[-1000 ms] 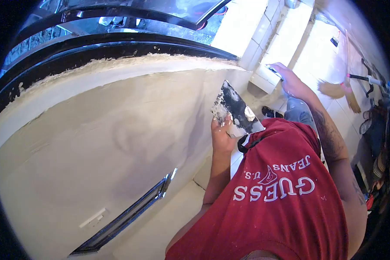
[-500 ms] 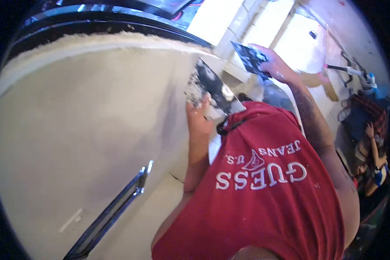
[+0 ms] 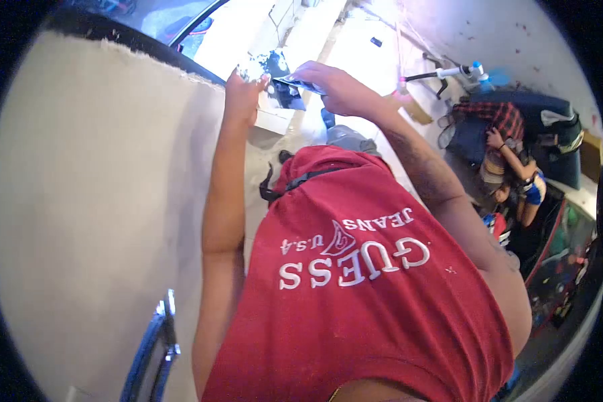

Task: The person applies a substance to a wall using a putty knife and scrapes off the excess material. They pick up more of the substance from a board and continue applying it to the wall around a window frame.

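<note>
Both arms reach out past the red shirt. My left hand (image 3: 243, 97) is closed on a dark flat plate (image 3: 287, 95) smeared with white paste, held beyond the waist beside the pale wall. Just to its right, my right hand (image 3: 333, 88) grips a flat scraper (image 3: 300, 83), its blade lying over or against the plate. Whether the two tools touch is hard to tell. Fingers of the right hand wrap round the scraper's handle, which is mostly hidden.
A pale wall (image 3: 94, 174) with a rough top edge runs along the left. A dark metal frame (image 3: 153, 348) stands at lower left. At right, a person (image 3: 509, 151) is near a dark sofa (image 3: 553, 151). A small dark object (image 3: 376, 41) lies on the bright floor.
My hands have come together, bringing the scraper to the plate. The left arm has stretched farther out from the body. The view has turned, showing more of the right side.
</note>
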Motion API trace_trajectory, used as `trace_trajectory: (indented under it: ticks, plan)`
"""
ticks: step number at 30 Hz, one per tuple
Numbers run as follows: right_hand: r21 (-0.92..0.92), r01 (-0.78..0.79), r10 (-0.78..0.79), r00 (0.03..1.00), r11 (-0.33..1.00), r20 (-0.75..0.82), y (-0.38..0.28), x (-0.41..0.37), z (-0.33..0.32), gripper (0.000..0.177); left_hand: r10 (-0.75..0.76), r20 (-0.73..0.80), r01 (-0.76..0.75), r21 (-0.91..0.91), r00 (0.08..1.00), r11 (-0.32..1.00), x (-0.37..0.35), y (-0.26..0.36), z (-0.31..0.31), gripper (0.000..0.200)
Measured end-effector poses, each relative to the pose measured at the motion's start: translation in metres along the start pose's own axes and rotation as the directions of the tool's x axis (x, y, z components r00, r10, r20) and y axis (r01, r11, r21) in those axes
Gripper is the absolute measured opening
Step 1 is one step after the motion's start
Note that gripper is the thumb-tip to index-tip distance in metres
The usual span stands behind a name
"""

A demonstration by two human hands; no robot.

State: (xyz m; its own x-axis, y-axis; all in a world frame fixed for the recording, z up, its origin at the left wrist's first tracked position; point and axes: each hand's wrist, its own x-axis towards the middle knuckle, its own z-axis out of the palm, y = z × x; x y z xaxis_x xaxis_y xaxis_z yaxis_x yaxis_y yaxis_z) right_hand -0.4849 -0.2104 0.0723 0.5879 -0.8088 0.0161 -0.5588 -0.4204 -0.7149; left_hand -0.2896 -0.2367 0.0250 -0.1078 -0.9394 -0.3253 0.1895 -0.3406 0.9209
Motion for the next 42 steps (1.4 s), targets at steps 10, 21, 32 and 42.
trace_trajectory:
  ticks: [10, 21, 32, 42]
  plan:
    - [0.044, -0.156, 0.157, 0.987, 0.987, -0.038, 0.063, -0.003, 0.059, 0.043, -0.464, -0.104, 0.469, 0.354, 0.88, 0.809, 0.085, -0.057, 0.002, 0.022]
    - [0.447, -0.256, 0.268, 0.963, 0.857, 0.039, 0.017, -0.045, 0.009, 0.036, -0.156, -0.057, 0.157, 0.022, 0.986, 0.987, 0.067, -0.1, -0.04, 0.018]
    - [0.199, 0.139, -0.083, 0.96, 0.97, -0.267, -0.009, -0.031, 0.007, 0.055, -0.087, -0.005, 0.067, -0.593, 0.996, 0.803, -0.053, -0.003, 0.024, 0.017]
    - [0.26, -0.162, 0.21, 0.963, 0.952, -0.168, 0.028, -0.054, 0.007, 0.068, 0.089, -0.148, -0.141, -0.391, 0.985, 0.909, -0.049, 0.004, 0.007, 0.037]
